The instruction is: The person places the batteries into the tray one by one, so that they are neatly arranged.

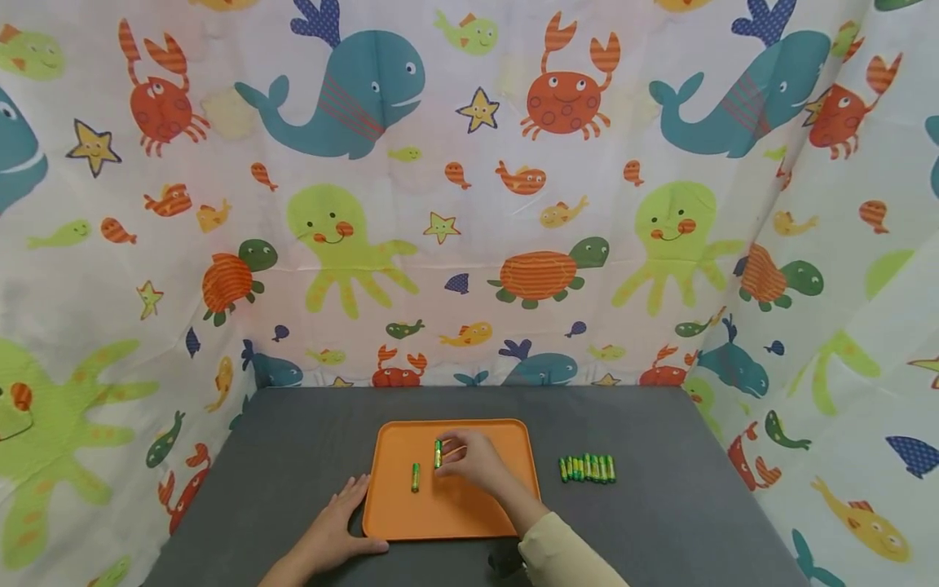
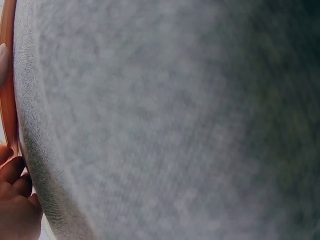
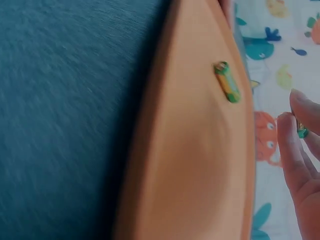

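An orange tray lies on the grey table. My right hand is over its middle and pinches a small green battery between thumb and fingertips; in the right wrist view that battery is mostly hidden by the fingers. Another green battery lies on the tray just left of it, also visible as a green and yellow battery in the right wrist view. At the tray's front left corner, my left hand is spread, touching the rim with fingers and thumb.
Several green batteries lie side by side in a row on the table, right of the tray. A curtain printed with sea animals hangs behind and at both sides. Something dark sits by my right wrist.
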Demonstrator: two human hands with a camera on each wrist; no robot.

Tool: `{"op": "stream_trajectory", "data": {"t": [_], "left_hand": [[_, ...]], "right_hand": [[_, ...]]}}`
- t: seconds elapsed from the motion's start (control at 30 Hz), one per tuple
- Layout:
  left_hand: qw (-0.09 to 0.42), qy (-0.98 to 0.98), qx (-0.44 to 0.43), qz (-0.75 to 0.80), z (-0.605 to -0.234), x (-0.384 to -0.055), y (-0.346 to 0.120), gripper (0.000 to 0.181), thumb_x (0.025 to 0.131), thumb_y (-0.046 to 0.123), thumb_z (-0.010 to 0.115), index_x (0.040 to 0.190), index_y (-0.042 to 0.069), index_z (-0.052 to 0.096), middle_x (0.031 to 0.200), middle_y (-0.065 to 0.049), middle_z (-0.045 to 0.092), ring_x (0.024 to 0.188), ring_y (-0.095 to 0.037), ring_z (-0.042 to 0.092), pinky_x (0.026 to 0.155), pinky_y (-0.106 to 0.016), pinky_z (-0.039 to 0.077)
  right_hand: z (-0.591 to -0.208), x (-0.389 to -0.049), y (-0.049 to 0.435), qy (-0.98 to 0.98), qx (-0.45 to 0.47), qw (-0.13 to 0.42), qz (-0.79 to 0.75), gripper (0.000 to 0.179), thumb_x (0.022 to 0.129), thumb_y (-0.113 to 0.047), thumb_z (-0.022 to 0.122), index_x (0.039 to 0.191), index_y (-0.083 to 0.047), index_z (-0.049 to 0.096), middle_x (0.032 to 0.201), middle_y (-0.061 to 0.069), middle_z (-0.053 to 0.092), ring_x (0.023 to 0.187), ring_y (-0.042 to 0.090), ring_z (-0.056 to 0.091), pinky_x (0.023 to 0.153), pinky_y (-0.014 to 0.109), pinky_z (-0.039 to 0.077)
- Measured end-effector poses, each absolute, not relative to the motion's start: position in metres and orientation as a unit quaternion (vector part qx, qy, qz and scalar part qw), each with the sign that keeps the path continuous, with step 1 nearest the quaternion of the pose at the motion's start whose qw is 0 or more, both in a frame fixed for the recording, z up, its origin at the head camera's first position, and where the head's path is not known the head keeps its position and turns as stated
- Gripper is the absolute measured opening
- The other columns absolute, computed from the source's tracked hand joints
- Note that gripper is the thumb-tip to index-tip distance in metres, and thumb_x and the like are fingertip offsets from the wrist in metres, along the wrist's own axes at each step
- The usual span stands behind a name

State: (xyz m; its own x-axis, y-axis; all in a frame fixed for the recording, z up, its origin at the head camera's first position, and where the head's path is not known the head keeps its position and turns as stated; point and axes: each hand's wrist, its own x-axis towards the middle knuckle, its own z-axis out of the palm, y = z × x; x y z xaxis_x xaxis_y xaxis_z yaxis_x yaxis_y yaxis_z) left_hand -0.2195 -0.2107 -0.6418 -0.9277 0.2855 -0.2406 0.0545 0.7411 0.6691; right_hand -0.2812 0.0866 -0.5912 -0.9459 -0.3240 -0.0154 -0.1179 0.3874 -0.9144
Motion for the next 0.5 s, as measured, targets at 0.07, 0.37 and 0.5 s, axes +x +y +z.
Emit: {"op": "stream_trajectory", "data": {"t": [0.07, 0.37, 0.5], "left_hand": [[0.165, 0.920, 0.091, 0.345, -0.642, -0.219, -0.211, 0.119, 0.072, 0.063, 0.082, 0.161, 0.008, 0.026, 0.165, -0.018, 0.026, 0.154, -0.044, 0.015, 0.120, -0.070, 0.013], [0.167, 0.919, 0.091, 0.345, -0.641, -0.216, -0.208, 0.118, 0.073, 0.063, 0.082, 0.160, 0.007, 0.027, 0.165, -0.018, 0.026, 0.154, -0.044, 0.015, 0.120, -0.070, 0.013], [0.163, 0.918, 0.089, 0.350, -0.638, -0.217, -0.208, 0.118, 0.072, 0.061, 0.083, 0.160, 0.006, 0.027, 0.165, -0.019, 0.026, 0.154, -0.044, 0.015, 0.120, -0.070, 0.012]], "right_hand": [[-0.596, -0.280, 0.081, 0.828, -0.137, 0.098, -0.535, 0.049, 0.078, -0.006, 0.087, 0.123, -0.005, 0.069, 0.104, 0.014, 0.070, 0.084, 0.016, 0.069, 0.070, 0.031, 0.060], [-0.613, -0.274, 0.061, 0.825, -0.119, 0.118, -0.540, 0.046, 0.075, 0.002, 0.087, 0.117, -0.003, 0.070, 0.102, 0.019, 0.067, 0.072, 0.014, 0.066, 0.053, 0.028, 0.055], [-0.616, -0.275, 0.052, 0.833, -0.116, 0.120, -0.528, 0.048, 0.073, 0.003, 0.088, 0.117, -0.002, 0.069, 0.100, 0.015, 0.066, 0.071, 0.012, 0.065, 0.053, 0.027, 0.055]]}}
